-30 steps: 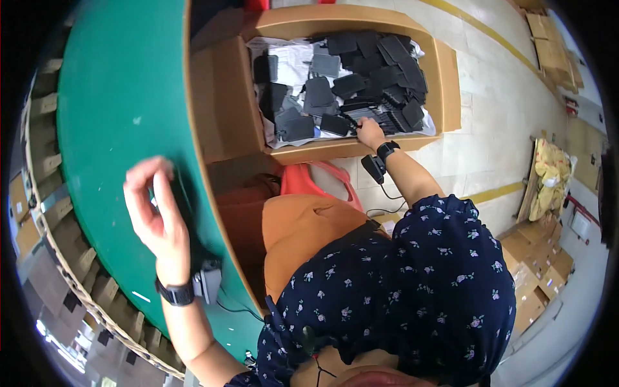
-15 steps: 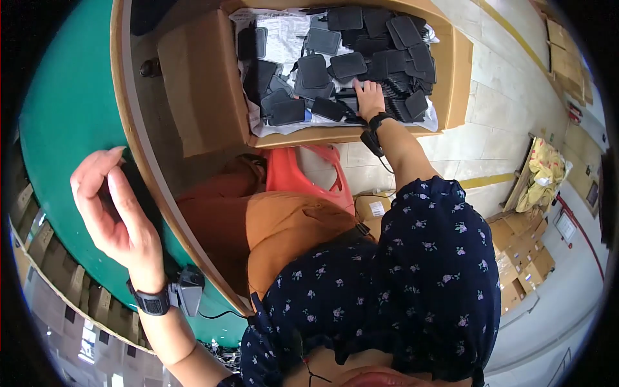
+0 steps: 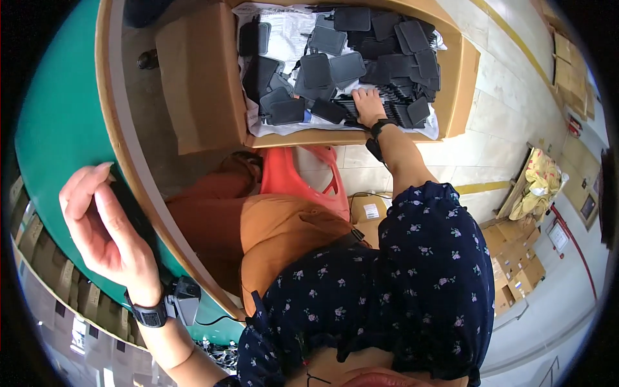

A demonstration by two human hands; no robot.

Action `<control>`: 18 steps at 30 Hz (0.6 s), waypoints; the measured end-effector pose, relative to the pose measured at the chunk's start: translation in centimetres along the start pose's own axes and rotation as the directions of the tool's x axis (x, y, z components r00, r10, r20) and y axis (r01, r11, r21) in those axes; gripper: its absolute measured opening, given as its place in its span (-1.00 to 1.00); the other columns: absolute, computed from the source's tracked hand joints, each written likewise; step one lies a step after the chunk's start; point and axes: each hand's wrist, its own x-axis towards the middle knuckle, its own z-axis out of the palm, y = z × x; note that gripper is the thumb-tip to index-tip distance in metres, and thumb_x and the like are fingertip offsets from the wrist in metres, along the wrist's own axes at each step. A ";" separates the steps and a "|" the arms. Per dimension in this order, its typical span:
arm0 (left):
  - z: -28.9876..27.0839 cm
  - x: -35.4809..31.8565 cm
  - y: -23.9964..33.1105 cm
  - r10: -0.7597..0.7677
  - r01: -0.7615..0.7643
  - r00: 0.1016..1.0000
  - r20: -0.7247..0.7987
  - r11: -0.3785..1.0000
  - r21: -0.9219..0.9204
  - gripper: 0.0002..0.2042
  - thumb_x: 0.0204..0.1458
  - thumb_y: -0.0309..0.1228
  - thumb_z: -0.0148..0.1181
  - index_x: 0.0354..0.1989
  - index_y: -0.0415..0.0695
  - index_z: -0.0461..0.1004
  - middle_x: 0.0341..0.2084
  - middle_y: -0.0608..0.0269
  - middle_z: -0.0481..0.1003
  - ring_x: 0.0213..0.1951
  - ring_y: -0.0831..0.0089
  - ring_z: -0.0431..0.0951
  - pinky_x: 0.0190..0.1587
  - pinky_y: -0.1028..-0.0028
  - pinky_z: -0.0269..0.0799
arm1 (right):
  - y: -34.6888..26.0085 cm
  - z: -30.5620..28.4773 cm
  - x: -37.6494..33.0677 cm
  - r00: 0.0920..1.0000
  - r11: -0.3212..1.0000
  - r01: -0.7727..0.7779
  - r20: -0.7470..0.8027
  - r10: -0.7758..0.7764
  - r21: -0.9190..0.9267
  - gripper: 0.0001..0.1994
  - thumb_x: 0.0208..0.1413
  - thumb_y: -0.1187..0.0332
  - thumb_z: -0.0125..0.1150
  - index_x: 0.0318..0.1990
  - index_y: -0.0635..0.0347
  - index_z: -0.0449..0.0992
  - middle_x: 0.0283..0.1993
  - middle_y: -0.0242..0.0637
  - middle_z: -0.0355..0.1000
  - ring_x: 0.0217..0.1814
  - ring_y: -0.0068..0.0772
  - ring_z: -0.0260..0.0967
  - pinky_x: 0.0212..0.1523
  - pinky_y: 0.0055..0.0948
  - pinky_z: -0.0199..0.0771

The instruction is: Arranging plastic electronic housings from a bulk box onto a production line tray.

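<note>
Tiled workshop floor (image 3: 490, 129) beside a green table (image 3: 58, 116) with wooden edging. Cardboard box (image 3: 206, 84) on the floor, holding dark flat pads (image 3: 335, 68); right hand (image 3: 369, 103) rests among them, grip state cannot be told. Left hand (image 3: 106, 232) raised over the table, fingers loosely curled around a dark flat piece (image 3: 132, 203).

Flat pads (image 3: 348, 68) lying heaped in cardboard box (image 3: 461, 84) on floor, right of desk (image 3: 58, 122); bag (image 3: 300, 177) sitting before box.

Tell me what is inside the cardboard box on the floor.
The cardboard box holds many flat dark grey pads on white paper. The right hand reaches in. The pile hides the box bottom.
</note>
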 end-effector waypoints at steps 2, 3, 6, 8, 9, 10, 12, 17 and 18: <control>0.4 0.3 0.2 0.005 -0.005 1.000 -0.005 1.000 0.008 -0.87 0.11 -0.62 -0.11 -0.24 -0.31 0.38 -0.29 0.14 0.38 -0.24 0.42 0.36 -0.11 0.51 0.25 | 0.1 -0.2 -0.2 1.000 1.000 0.002 0.015 -0.002 0.027 -0.30 -0.47 0.29 0.41 -0.04 0.16 0.23 -0.10 -0.19 0.27 -0.02 -0.09 0.22 0.03 -0.19 0.21; 0.5 0.3 0.1 0.013 -0.012 1.000 -0.010 1.000 0.011 -0.88 0.11 -0.62 -0.11 -0.24 -0.31 0.38 -0.29 0.14 0.38 -0.24 0.43 0.35 -0.11 0.52 0.25 | 0.1 -0.5 -0.2 1.000 0.999 -0.001 0.029 0.000 0.050 -0.32 -0.49 0.31 0.41 -0.06 0.16 0.24 -0.11 -0.19 0.27 -0.02 -0.10 0.23 0.01 -0.20 0.23; 0.3 0.3 -0.1 0.012 -0.012 1.000 0.004 1.000 -0.010 -0.88 0.11 -0.61 -0.11 -0.25 -0.30 0.38 -0.28 0.15 0.40 -0.20 0.41 0.35 -0.06 0.49 0.23 | 0.3 -1.5 0.1 0.997 0.997 0.062 0.049 -0.064 0.048 -0.32 -0.49 0.29 0.43 -0.08 0.18 0.25 -0.11 -0.22 0.27 -0.02 -0.17 0.24 -0.03 -0.25 0.28; 0.3 0.2 -0.2 0.025 -0.024 1.000 0.014 0.999 -0.025 -0.88 0.09 -0.64 -0.09 -0.25 -0.30 0.38 -0.30 0.15 0.39 -0.24 0.43 0.37 -0.12 0.51 0.27 | 0.4 -1.2 0.3 0.993 0.993 0.105 0.046 -0.107 0.045 -0.30 -0.47 0.23 0.43 -0.07 0.20 0.24 -0.11 -0.22 0.27 -0.03 -0.18 0.25 -0.06 -0.27 0.31; 0.1 0.1 -0.2 0.018 -0.018 1.000 0.007 1.000 -0.017 -0.88 0.09 -0.64 -0.09 -0.25 -0.30 0.38 -0.30 0.15 0.39 -0.24 0.43 0.37 -0.12 0.51 0.27 | 0.0 -2.0 0.6 0.992 0.992 0.118 0.043 -0.119 0.042 -0.30 -0.47 0.23 0.43 -0.07 0.20 0.24 -0.11 -0.22 0.27 -0.03 -0.18 0.25 -0.06 -0.27 0.31; 0.1 0.1 -0.2 0.012 -0.012 1.000 0.005 1.000 -0.017 -0.88 0.10 -0.62 -0.10 -0.25 -0.30 0.39 -0.28 0.16 0.39 -0.22 0.43 0.36 -0.09 0.51 0.25 | -0.4 -3.1 0.8 0.995 0.988 0.095 0.005 -0.096 0.119 -0.31 -0.48 0.25 0.41 -0.08 0.23 0.24 -0.12 -0.18 0.27 -0.04 -0.13 0.26 -0.06 -0.25 0.33; -0.1 -0.1 -0.2 -0.008 0.009 1.000 0.002 1.000 -0.025 -0.86 0.11 -0.61 -0.11 -0.25 -0.30 0.40 -0.27 0.17 0.40 -0.20 0.45 0.36 -0.07 0.53 0.23 | -0.8 -4.2 1.3 0.998 0.963 0.061 -0.050 -0.050 0.264 -0.30 -0.48 0.26 0.41 -0.08 0.30 0.24 -0.14 -0.06 0.27 -0.07 -0.06 0.28 -0.08 -0.21 0.35; 0.5 0.3 -0.3 0.069 -0.070 0.997 -0.031 0.996 -0.048 -0.88 0.03 -0.65 -0.02 -0.32 -0.23 0.44 -0.37 0.21 0.42 -0.31 0.46 0.41 -0.22 0.58 0.30 | 0.0 -7.4 1.1 0.994 0.891 -0.106 0.038 0.100 0.440 -0.26 -0.42 0.17 0.40 -0.05 0.35 0.20 -0.11 0.09 0.31 -0.05 0.04 0.31 -0.02 -0.22 0.33; 0.5 0.4 -0.5 0.105 -0.106 0.994 -0.042 0.994 -0.040 -0.89 0.02 -0.65 -0.01 -0.33 -0.22 0.44 -0.38 0.21 0.43 -0.32 0.46 0.42 -0.24 0.58 0.30 | 0.2 -7.5 1.0 0.984 0.833 -0.160 0.022 0.175 0.530 -0.24 -0.41 0.17 0.40 -0.02 0.35 0.18 -0.08 0.10 0.30 -0.03 0.06 0.31 0.00 -0.24 0.31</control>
